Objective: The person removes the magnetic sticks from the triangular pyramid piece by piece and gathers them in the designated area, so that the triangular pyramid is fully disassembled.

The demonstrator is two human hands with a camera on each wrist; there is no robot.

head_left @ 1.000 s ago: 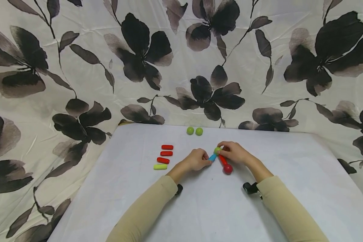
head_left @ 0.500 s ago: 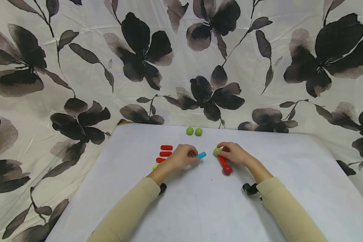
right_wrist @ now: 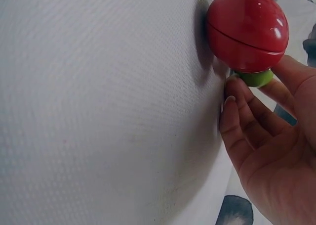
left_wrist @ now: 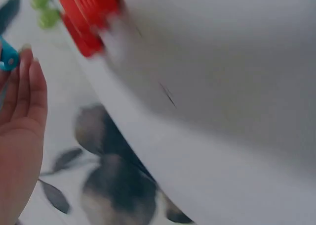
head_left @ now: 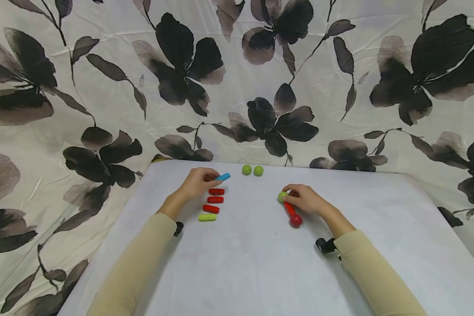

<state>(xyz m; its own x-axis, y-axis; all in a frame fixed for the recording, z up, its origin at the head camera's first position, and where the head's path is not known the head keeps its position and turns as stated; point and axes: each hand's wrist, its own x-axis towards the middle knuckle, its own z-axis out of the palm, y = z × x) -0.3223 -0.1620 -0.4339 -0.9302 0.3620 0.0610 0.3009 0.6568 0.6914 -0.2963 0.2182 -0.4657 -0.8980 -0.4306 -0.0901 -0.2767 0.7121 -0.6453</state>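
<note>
My left hand (head_left: 197, 183) pinches a blue stick (head_left: 223, 177) between thumb and fingers, at the far end of a column of sticks. In the left wrist view the blue stick (left_wrist: 9, 57) shows at the fingertips. On the right, my right hand (head_left: 306, 198) holds a green ball (head_left: 282, 197) joined to a red stick (head_left: 289, 209), which has a red ball (head_left: 296, 220) at its near end. That red ball (right_wrist: 247, 29) fills the top of the right wrist view and hides most of the stick and the green ball (right_wrist: 256, 78).
Below the left hand lie several red sticks (head_left: 215, 200) and a yellow-green stick (head_left: 207, 217). Two green balls (head_left: 252, 170) sit near the far edge of the white table (head_left: 245, 272). A floral cloth (head_left: 229, 87) hangs behind it.
My left hand has pulled the blue stick off the green ball and carried it left and away, past the red sticks. The right hand stays nearly still on its joined piece.
</note>
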